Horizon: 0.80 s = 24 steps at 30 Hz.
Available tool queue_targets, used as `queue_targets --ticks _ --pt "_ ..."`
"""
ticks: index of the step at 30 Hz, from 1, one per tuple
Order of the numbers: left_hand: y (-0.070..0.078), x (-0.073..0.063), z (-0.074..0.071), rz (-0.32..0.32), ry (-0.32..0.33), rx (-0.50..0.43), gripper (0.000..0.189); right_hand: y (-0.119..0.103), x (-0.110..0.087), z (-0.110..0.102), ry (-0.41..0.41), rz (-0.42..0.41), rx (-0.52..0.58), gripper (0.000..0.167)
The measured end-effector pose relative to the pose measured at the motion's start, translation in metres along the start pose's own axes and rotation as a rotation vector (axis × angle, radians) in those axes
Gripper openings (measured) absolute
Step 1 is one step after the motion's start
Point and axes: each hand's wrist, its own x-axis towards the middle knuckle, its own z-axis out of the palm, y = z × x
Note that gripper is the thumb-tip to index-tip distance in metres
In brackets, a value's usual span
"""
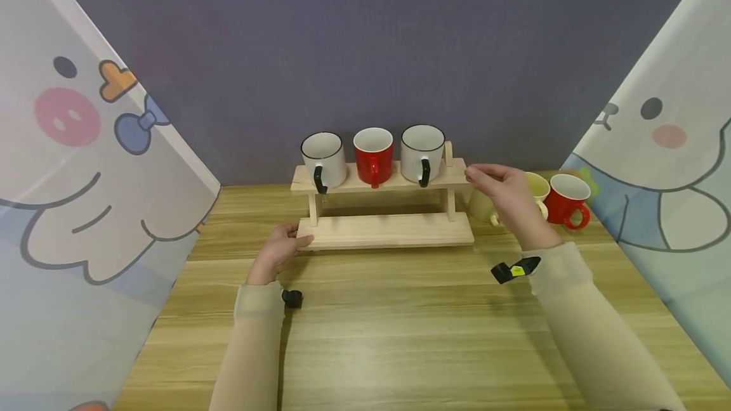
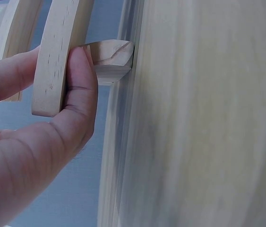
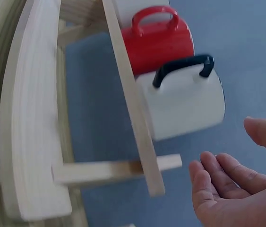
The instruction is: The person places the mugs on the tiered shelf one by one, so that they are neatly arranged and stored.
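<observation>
The left hand (image 1: pixel 278 248) pinches the lower board (image 1: pixel 388 232) of a pale wooden rack (image 1: pixel 459 174) on the streaky wood table (image 1: pixel 371 328). The right hand (image 1: pixel 507 194), fingers loosely bent, holds nothing near the rack's right end. Up top, a shiny red mug (image 1: pixel 365 165) stands between round white mugs (image 1: pixel 332 169).

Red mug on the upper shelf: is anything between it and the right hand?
Yes, sideways: a white mug stands on the upper shelf between the red mug and the right hand. From the front, nothing visible blocks it.
</observation>
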Motion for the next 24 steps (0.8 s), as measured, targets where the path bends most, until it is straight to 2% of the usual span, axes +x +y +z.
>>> queue_targets --ticks 6,14,19,24 --pt "-0.001 0.0 0.001 0.003 -0.003 0.009 0.063 0.014 -0.007 -0.02 0.052 0.046 -0.104 0.065" --pt "-0.001 -0.001 0.0 0.007 0.002 0.014 0.064 0.038 -0.013 -0.041 0.135 0.043 -0.227 0.062" --pt "-0.001 0.0 0.0 0.014 0.0 0.007 0.063 0.054 -0.017 -0.049 0.162 0.065 -0.232 0.066" --pt "-0.001 0.0 0.001 0.013 0.0 0.006 0.064 0.07 -0.02 -0.054 0.2 0.042 -0.271 0.06"
